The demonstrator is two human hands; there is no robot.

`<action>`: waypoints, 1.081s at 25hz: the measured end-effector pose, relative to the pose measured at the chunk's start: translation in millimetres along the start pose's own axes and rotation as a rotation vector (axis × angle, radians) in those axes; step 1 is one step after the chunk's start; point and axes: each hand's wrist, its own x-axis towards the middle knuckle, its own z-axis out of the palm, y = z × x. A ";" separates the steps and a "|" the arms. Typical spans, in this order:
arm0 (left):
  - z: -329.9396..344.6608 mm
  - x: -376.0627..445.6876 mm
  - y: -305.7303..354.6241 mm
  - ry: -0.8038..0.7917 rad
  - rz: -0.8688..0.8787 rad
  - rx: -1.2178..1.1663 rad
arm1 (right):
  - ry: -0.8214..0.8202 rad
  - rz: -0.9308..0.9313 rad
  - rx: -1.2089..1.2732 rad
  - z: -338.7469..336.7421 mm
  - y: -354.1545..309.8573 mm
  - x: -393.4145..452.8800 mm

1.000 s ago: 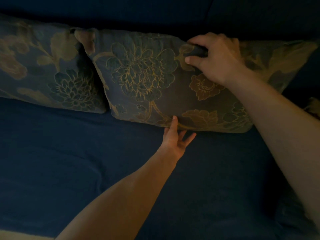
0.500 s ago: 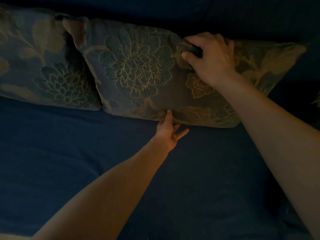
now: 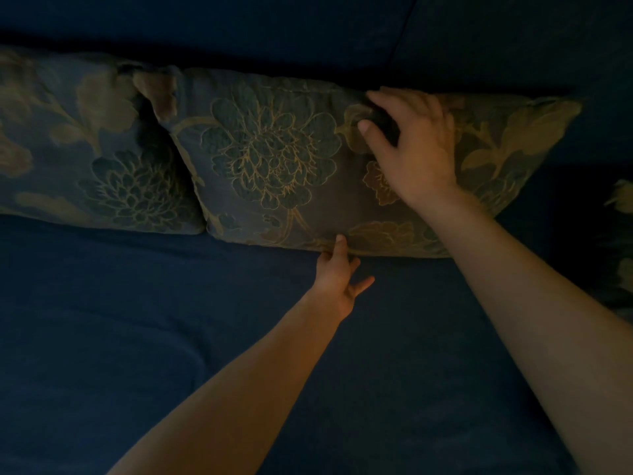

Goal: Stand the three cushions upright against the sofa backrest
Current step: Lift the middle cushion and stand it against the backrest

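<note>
Two dark floral cushions lean upright against the blue sofa backrest (image 3: pixel 308 32). The left cushion (image 3: pixel 85 145) stands at the far left. The middle cushion (image 3: pixel 274 159) is beside it, their corners touching. My right hand (image 3: pixel 414 145) grips the middle cushion's top edge, pinching a fold of fabric between thumb and fingers. My left hand (image 3: pixel 337 279) touches the cushion's bottom edge with its thumb, fingers spread on the seat. A third cushion (image 3: pixel 621 234) shows only partly at the right edge.
The dark blue sofa seat (image 3: pixel 137 337) fills the foreground. A seam (image 3: pixel 404 32) splits the backrest above the middle cushion. The light is dim.
The view has shifted slightly. My right thumb has loosened a little on the fold while the hand stays on the top edge. My left hand remains at the bottom edge.
</note>
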 end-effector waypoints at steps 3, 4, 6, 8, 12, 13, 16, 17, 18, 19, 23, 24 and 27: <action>-1.0 -12.7 1.8 -0.013 0.062 0.184 | 0.103 0.046 0.138 -10.2 1.6 -27.0; -0.8 -19.0 5.6 -0.012 0.090 0.244 | 0.123 0.084 0.182 -16.4 2.7 -38.1; 0.2 -31.7 14.1 -0.006 0.172 0.343 | 0.141 0.200 0.243 -30.6 5.0 -60.5; -0.3 -49.6 22.4 0.008 0.292 0.435 | 0.169 0.342 0.307 -47.0 5.7 -82.8; 0.4 -103.4 40.7 -0.054 0.471 0.639 | 0.242 0.514 0.446 -89.9 2.8 -114.1; 1.8 -120.6 45.8 -0.089 0.508 0.687 | 0.256 0.529 0.467 -102.1 1.3 -119.8; 11.0 -173.3 62.1 -0.153 0.672 0.838 | 0.312 0.546 0.502 -145.1 -5.7 -133.3; 14.2 -189.5 67.6 -0.155 0.729 0.875 | 0.331 0.550 0.509 -159.8 -8.7 -137.5; 15.6 -202.9 72.8 -0.154 0.792 0.917 | 0.344 0.551 0.519 -172.3 -11.6 -141.3; 15.7 -215.5 76.4 -0.152 0.853 0.976 | 0.355 0.549 0.531 -185.1 -14.7 -145.6; 14.0 -282.0 78.7 -0.122 1.035 1.199 | 0.376 0.532 0.544 -242.2 -26.2 -169.9; 15.5 -300.5 78.5 -0.121 1.066 1.196 | 0.377 0.531 0.544 -256.3 -28.0 -177.5; 22.2 -348.2 77.1 -0.135 1.134 1.128 | 0.385 0.547 0.561 -289.1 -35.2 -200.3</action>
